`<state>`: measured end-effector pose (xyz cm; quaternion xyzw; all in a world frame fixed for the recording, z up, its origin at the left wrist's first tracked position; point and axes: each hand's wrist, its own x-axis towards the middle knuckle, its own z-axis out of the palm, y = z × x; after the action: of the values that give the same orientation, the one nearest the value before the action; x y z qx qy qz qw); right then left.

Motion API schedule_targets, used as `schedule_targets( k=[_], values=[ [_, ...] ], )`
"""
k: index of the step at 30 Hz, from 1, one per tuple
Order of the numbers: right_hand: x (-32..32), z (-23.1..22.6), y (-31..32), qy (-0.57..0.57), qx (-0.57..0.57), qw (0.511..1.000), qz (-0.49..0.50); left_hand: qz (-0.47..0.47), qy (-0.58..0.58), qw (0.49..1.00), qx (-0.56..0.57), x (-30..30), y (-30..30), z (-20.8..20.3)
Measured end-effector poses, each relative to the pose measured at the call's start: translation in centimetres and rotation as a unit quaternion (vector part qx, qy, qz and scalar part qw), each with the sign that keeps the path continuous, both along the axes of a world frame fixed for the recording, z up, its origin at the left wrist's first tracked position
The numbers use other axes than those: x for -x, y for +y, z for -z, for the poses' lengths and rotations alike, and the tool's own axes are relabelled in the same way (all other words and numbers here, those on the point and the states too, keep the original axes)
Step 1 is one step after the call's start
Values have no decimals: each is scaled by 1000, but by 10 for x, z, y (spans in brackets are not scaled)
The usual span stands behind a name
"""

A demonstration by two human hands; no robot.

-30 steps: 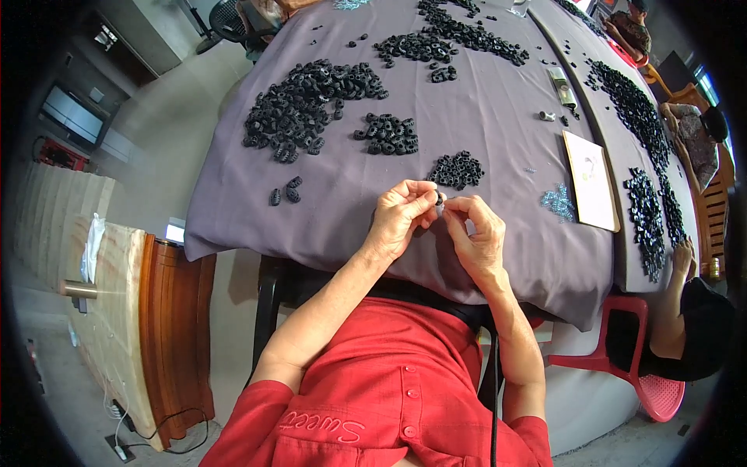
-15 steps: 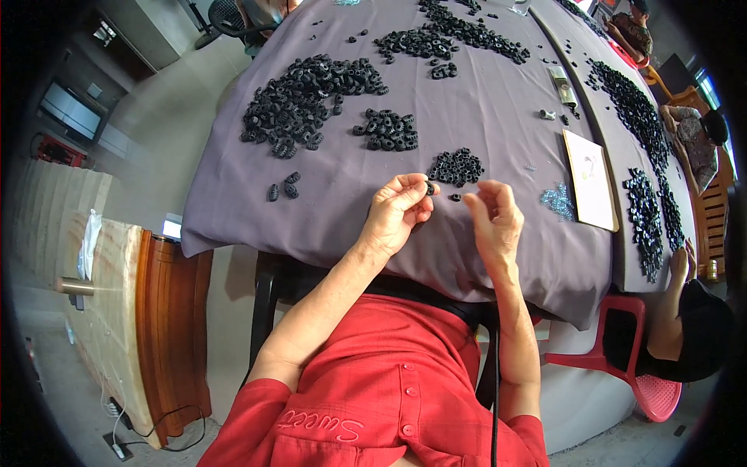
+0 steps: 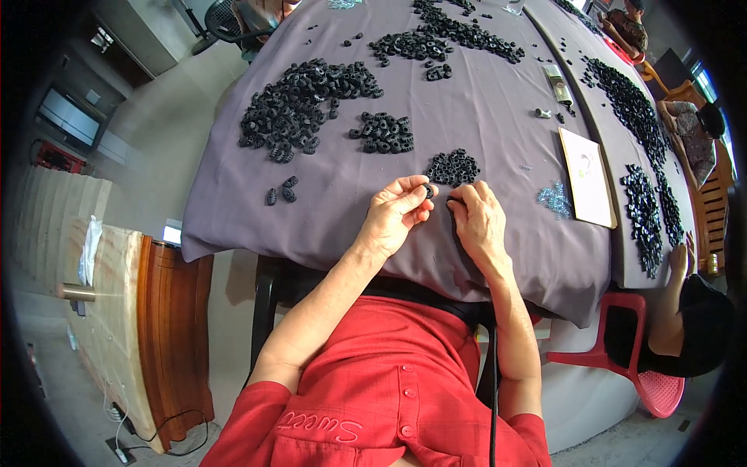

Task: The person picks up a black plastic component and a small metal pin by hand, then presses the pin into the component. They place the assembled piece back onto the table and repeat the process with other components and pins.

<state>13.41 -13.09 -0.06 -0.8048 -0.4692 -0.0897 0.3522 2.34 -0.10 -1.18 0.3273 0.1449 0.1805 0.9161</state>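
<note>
My left hand (image 3: 395,214) is closed in a pinch on a small black ring-like part (image 3: 429,191), held just above the cloth. My right hand (image 3: 480,223) is lowered beside it, thumb and fingers pressed together at a small black piece (image 3: 450,198), partly hidden by the fingertips. Directly beyond both hands lies a small heap of little black parts (image 3: 454,167). Farther left sits a cluster of larger ribbed black parts (image 3: 383,132), and behind it a bigger pile of them (image 3: 296,105). A few loose ribbed parts (image 3: 289,189) lie to the left.
A grey-purple cloth (image 3: 327,226) covers the table. To the right are clear bluish bits (image 3: 555,200), a pale flat board (image 3: 587,177) and a tube (image 3: 559,86). More black parts (image 3: 643,218) spread at far right, near a co-worker's hand (image 3: 682,261) and a red chair (image 3: 622,331).
My right hand has come down and to the left, its fingers closing at the small piece that lay on the cloth. My left hand keeps its pinch, almost still.
</note>
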Motion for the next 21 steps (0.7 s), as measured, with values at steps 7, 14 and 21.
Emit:
schedule_targets(
  k=[7, 14, 21],
  values=[
    [12, -8, -5, 228, -101, 968, -25, -16, -3, 999, -33, 0, -3, 0],
    [21, -8, 0, 486, -171, 852, -86, -15, -23, 999, -20, -1, -3, 3],
    [26, -10, 1, 498, -196, 841, -84, -27, 8, 999, -46, -1, -5, 2]
  ],
)
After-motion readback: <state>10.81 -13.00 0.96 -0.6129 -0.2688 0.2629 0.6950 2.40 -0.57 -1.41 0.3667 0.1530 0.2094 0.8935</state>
